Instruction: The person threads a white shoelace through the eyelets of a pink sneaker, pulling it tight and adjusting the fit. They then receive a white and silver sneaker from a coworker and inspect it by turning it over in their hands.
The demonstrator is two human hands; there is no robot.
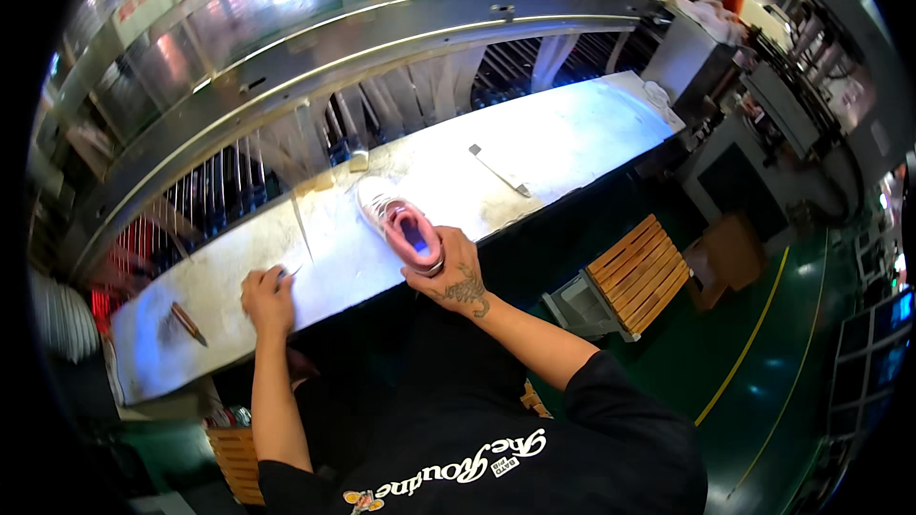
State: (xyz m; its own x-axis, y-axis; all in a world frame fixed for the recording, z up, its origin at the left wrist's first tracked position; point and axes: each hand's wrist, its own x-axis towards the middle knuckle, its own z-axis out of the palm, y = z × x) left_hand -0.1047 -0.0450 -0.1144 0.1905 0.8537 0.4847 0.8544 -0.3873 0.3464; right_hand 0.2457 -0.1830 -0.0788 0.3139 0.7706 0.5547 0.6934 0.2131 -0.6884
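Observation:
A white shoe (375, 198) with a pink lining rests on the pale worktable (572, 143), its toe pointing away from me and slightly left. My right hand (453, 272) grips it round the heel. Over the table to the left, my left hand (268, 299) is closed, fingers curled. Something thin shows at its fingertips, too small to make out. Left of that hand lies a slim brown tool with a dark tip (189, 324). Beyond the shoe to the right is a narrow flat strip (500, 172), light with a dark end.
Behind the table runs a metal-framed machine (382, 33) with hanging clear strips and rollers. To the right stand a slatted wooden stool (637, 277), a cardboard box (733, 250) and grey machinery (763, 167). White stacked items (62, 315) sit at far left.

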